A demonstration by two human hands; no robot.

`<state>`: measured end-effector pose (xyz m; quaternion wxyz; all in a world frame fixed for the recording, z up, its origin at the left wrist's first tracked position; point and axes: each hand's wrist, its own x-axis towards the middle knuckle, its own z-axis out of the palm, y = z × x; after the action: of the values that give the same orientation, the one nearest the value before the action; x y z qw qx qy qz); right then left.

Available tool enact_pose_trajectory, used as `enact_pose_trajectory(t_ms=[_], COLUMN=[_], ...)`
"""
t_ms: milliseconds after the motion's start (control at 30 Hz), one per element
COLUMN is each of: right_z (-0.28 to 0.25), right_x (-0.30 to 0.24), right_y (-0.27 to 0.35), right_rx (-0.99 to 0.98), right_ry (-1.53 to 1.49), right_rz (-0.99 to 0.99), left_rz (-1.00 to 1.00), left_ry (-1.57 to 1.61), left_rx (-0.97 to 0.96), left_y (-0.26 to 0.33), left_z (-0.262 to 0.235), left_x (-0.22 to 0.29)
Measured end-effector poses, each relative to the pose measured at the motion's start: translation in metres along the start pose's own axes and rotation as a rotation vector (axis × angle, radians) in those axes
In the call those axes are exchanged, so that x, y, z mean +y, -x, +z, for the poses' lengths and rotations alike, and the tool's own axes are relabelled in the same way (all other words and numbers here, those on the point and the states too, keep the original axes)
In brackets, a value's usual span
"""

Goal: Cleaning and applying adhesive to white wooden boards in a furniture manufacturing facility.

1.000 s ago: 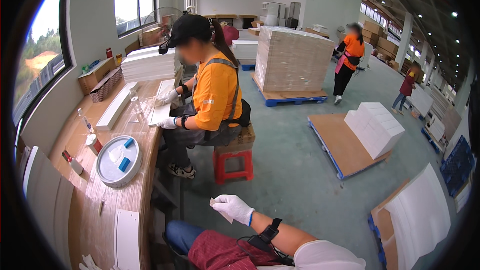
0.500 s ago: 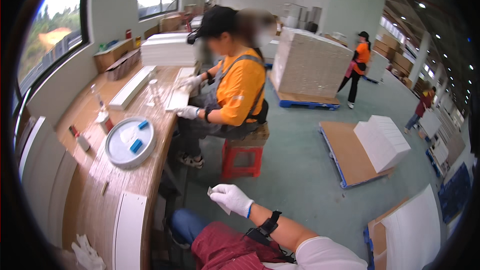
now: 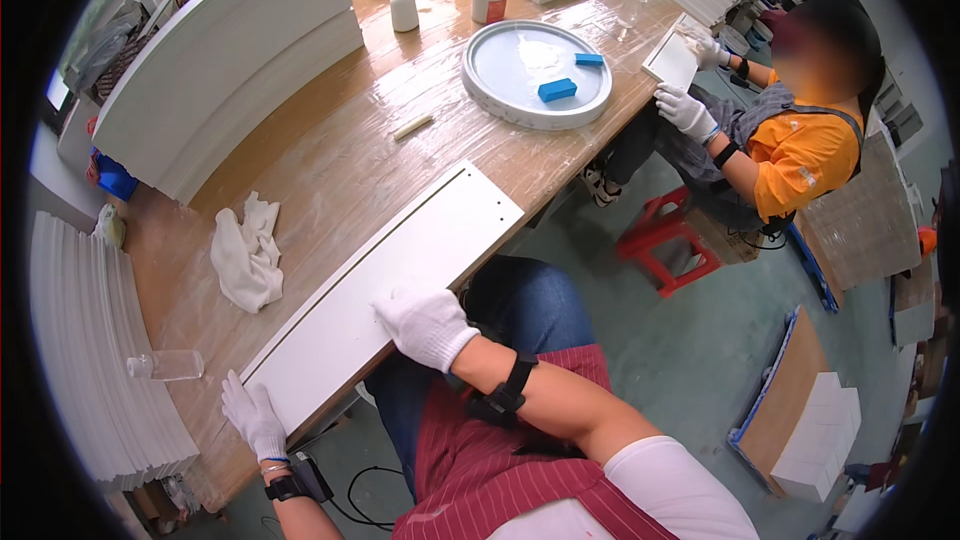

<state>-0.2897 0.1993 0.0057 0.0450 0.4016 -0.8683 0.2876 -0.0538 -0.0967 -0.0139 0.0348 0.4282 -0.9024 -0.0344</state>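
A long white board point(image 3: 390, 285) lies along the near edge of the wooden table point(image 3: 330, 165). It has a groove along its far side and small dark holes at the far right end. My left hand point(image 3: 255, 420), in a white glove, rests with fingers stretched out on the board's near left end. My right hand point(image 3: 425, 328), also gloved, is closed and presses on the board's middle near its front edge. Whatever its fingers hold is hidden. A crumpled white cloth point(image 3: 245, 255) lies beyond the board, and a clear bottle point(image 3: 165, 365) lies left of my left hand.
A round grey-white lid point(image 3: 490, 90) holds two blue blocks point(image 3: 557, 90). Behind it stand a red-tipped bottle point(image 3: 403, 10) and a tub point(image 3: 489, 2). White panels point(image 3: 230, 50) stand at the back left, others point(image 3: 95, 340) at left. A co-worker point(image 3: 810, 155) sits at right, handling a white board.
My view has turned down and left to the table. My right hand, earlier held off the table with a small thin flat piece, is now on the board. My left hand has come into view.
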Motion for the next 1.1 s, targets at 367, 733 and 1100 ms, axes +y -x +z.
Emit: enact_pose_trajectory(t_ms=[367, 733, 1100], right_z=[-0.069, -0.031, 0.037], right_x=[0.132, 0.116, -0.005], right_y=[-0.02, -0.081, -0.072], right_rx=[0.556, 0.292, -0.005], right_ry=[0.193, 0.225, 0.051], right_rz=[0.344, 0.268, -0.091], left_rz=[-0.019, -0.052, -0.068], left_ry=[0.087, 0.139, 0.146], left_rx=[0.075, 0.09, 0.084], left_y=[0.009, 0.012, 0.007], left_z=[-0.004, -0.006, -0.005], left_x=[0.002, 0.008, 0.009])
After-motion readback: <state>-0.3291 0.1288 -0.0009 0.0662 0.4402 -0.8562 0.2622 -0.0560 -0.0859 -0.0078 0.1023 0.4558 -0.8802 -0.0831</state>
